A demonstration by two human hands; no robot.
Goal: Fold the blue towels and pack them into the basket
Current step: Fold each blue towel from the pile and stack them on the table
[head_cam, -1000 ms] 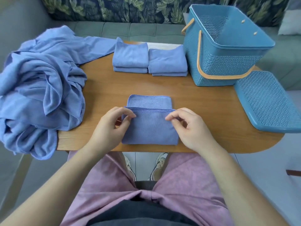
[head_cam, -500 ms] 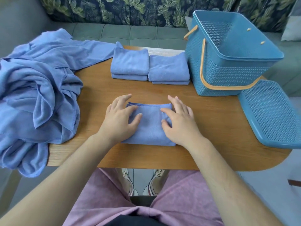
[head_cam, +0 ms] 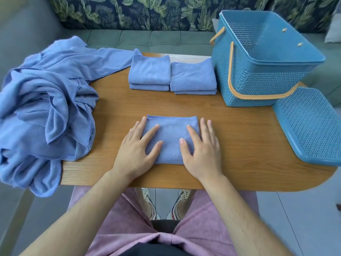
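Blue towel (head_cam: 170, 137): pinched edge released, last fold closed, now flat under both hands. Left hand (head_cam: 136, 152) and right hand (head_cam: 202, 150) pressing, fingers straight, apart. Ready for folded stacks (head_cam: 150, 72) ahead of the hands.

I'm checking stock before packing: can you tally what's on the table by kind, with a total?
Stacks of folded towels: 2
Single folded towel at the front: 1
Heap of unfolded towels (number within cannot be told): 1
Basket: 1
Basket lid: 1
Total: 6
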